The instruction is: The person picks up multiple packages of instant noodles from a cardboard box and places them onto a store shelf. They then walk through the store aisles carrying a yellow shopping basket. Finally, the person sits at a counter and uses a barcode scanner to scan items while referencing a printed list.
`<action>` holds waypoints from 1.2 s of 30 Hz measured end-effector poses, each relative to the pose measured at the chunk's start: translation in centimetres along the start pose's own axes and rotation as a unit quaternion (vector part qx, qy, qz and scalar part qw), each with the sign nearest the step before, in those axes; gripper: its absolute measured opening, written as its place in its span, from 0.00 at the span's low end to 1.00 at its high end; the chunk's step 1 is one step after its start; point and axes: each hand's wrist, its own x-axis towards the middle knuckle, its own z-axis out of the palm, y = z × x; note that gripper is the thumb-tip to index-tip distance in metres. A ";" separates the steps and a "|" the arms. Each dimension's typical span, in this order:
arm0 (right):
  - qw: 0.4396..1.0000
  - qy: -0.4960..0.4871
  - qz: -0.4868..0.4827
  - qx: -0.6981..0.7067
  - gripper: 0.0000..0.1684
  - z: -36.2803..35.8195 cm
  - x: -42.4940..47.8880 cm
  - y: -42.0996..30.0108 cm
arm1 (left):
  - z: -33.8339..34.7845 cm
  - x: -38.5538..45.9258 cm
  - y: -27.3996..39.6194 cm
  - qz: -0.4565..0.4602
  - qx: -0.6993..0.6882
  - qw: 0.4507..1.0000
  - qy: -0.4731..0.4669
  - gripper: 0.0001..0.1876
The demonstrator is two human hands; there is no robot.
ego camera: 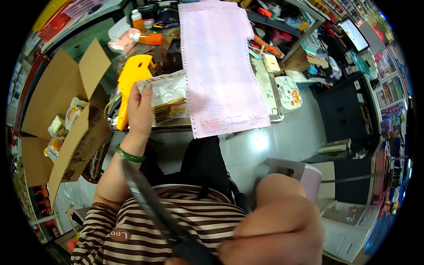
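My left hand [140, 114], with a green bangle on its wrist, pinches the top corner of a clear plastic packet [169, 96]. Gold and greenish contents show inside the packet. Close to the camera, my right hand [275, 225] is closed around the black handle of a bladed tool [149, 195]. Blur leaves it unclear whether this is a knife or scissors; the blade points up and left. A long pink printed form [222, 66] with perforated edges lies right of the packet and overhangs the table's near edge. Beside my left hand is a yellow plastic tool [132, 79].
An open cardboard box [73, 145] at the left holds several wrapped packets [59, 127]. Two orange bottles [150, 38] and a pink tissue pack [122, 41] sit at the back. A stool [288, 86] stands right of the table. A lit screen [353, 34] is farther right.
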 end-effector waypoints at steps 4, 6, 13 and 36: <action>0.997 -0.060 0.032 0.034 0.10 -1.8 0.0 0.7 | -0.1 -0.6 0.1 -0.003 0.076 0.997 -0.008 0.12; 0.998 -0.036 0.055 0.003 0.14 -2.5 -0.4 0.7 | 0.0 -0.6 -0.1 0.008 0.102 0.995 -0.014 0.12; 0.932 0.059 0.300 -0.194 0.08 -3.8 -4.9 13.0 | -0.7 0.0 -0.5 0.000 0.062 0.996 0.065 0.12; 0.719 -0.015 0.686 -0.113 0.13 0.1 -13.0 43.8 | -1.0 0.6 0.9 0.024 0.150 0.987 -0.056 0.08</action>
